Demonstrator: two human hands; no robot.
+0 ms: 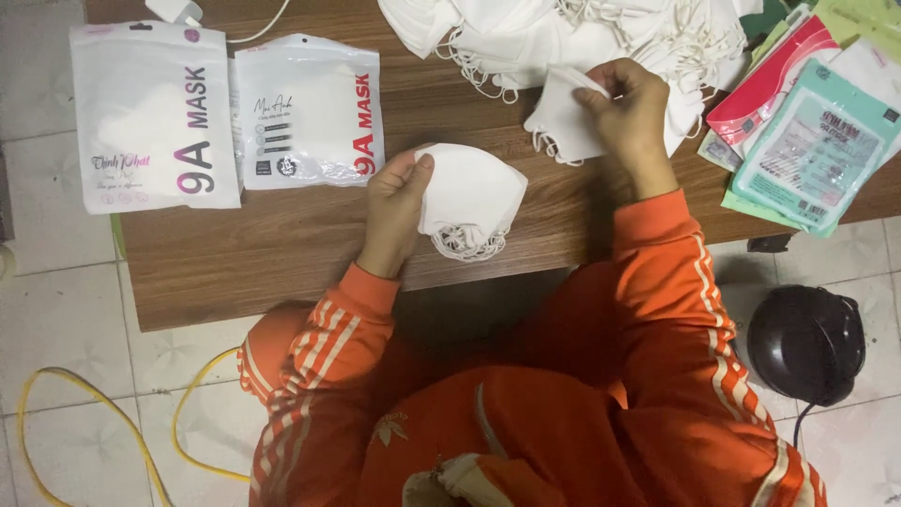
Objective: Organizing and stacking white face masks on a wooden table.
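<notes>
While a small stack of folded white masks (469, 202) is pinched shut in the left hand (394, 211) above the table edge (282, 272), one mask (563, 122) is clamped by the right hand (631, 113); its ear loops could be snagged in the mask pile (582, 33).

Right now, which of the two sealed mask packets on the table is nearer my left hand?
The smaller packet with red lettering, just beside your left hand; the larger packet lies farther out, at the table's end.

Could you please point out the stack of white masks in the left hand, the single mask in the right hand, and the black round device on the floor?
Stack of white masks (474, 199), head view, top face.
Single mask (566, 127), head view, its middle.
Black round device (805, 343), head view, domed top.
</notes>
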